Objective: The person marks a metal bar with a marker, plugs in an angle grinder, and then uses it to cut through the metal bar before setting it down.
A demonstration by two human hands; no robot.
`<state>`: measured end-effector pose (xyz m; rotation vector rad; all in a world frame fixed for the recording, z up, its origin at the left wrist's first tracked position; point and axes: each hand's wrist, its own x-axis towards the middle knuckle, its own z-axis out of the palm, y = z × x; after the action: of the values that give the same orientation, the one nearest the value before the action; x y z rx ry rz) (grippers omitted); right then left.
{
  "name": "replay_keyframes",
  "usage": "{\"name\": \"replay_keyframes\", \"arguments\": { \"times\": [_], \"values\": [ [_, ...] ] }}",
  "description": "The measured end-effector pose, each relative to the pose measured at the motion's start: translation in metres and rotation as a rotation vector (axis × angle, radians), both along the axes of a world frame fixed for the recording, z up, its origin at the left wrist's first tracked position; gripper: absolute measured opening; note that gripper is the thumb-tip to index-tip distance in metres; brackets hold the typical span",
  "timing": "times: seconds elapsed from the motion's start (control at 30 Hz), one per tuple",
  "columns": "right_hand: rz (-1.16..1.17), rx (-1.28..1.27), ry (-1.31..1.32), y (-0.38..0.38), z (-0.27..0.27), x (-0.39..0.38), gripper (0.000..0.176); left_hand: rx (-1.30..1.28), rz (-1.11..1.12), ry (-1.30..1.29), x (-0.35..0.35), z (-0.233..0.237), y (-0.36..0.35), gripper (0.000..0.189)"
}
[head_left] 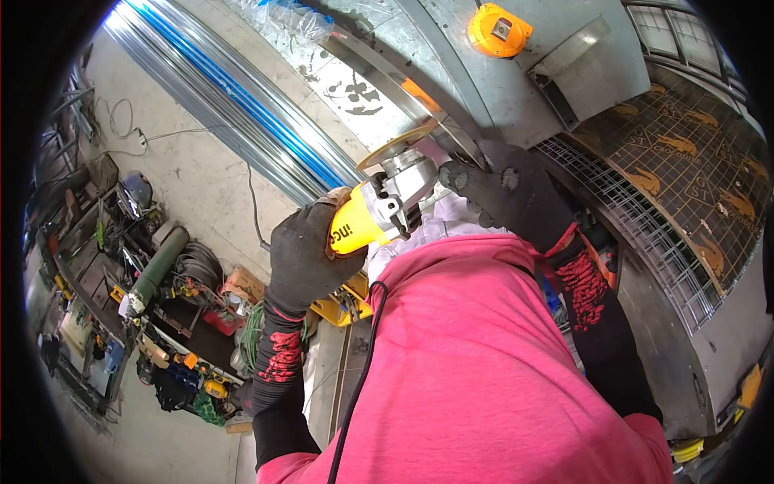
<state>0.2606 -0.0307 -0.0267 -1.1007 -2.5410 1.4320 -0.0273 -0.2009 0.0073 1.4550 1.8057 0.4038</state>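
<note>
In the head view my left hand [310,246], in a dark work glove, is wrapped round the yellow body of an angle grinder [359,222]. The grinder's round disc [397,147] overlaps the near end of a long metal strip [387,77]. My right hand [516,189], gloved too, is closed on that near end, with its fingertips close to the grinder's metal head. From there the strip runs up and left over a metal worktop [476,89]. A black cord [359,387] hangs down across my pink shirt.
An orange tape measure [498,31] lies on the worktop. At the right are wire mesh [645,234] and a dark printed board [685,153]. Long metal profiles [234,97] lie on the floor at the left. A green cylinder [157,270] and several tools crowd the lower left.
</note>
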Motion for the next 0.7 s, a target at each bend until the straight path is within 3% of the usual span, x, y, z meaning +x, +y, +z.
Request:
{"name": "replay_keyframes", "arguments": {
  "times": [0.07, 0.1, 0.17, 0.3, 0.33, 0.4, 0.47, 0.53, 0.57, 0.7],
  "values": [
    [-0.15, -0.408, -0.187, 0.011, 0.022, -0.014, 0.041, 0.014, -0.026, 0.033, 0.001, 0.001, 0.0, 0.066],
    [-0.152, -0.408, -0.185, 0.01, 0.019, -0.012, 0.041, 0.014, -0.027, 0.034, 0.001, 0.0, -0.001, 0.066],
    [-0.065, -0.217, -0.108, 0.006, 0.007, -0.007, 0.04, 0.021, -0.005, 0.026, 0.003, -0.001, -0.002, 0.067],
    [-0.062, -0.186, 0.0, -0.003, -0.007, 0.005, 0.04, 0.015, -0.003, 0.038, 0.006, 0.002, -0.001, 0.068],
    [-0.068, -0.088, 0.06, -0.001, -0.011, 0.005, 0.029, -0.001, 0.005, 0.034, 0.007, 0.002, 0.0, 0.068],
    [-0.074, 0.009, 0.12, 0.001, -0.011, 0.004, 0.03, -0.016, 0.013, 0.031, 0.007, 0.002, 0.0, 0.068],
    [0.179, 0.319, 0.128, 0.004, -0.005, 0.005, 0.026, -0.013, 0.015, 0.026, 0.007, 0.002, -0.001, 0.067],
    [0.153, 0.261, 0.124, 0.003, 0.002, 0.003, 0.032, -0.009, 0.013, 0.023, 0.006, 0.001, -0.001, 0.067],
    [0.127, 0.203, 0.12, 0.002, 0.003, 0.002, 0.044, -0.004, 0.011, 0.02, 0.006, 0.001, 0.0, 0.066],
    [0.098, 0.113, 0.124, -0.001, -0.009, 0.009, 0.046, -0.009, 0.018, 0.006, 0.004, 0.002, 0.002, 0.066]
  ]
}}
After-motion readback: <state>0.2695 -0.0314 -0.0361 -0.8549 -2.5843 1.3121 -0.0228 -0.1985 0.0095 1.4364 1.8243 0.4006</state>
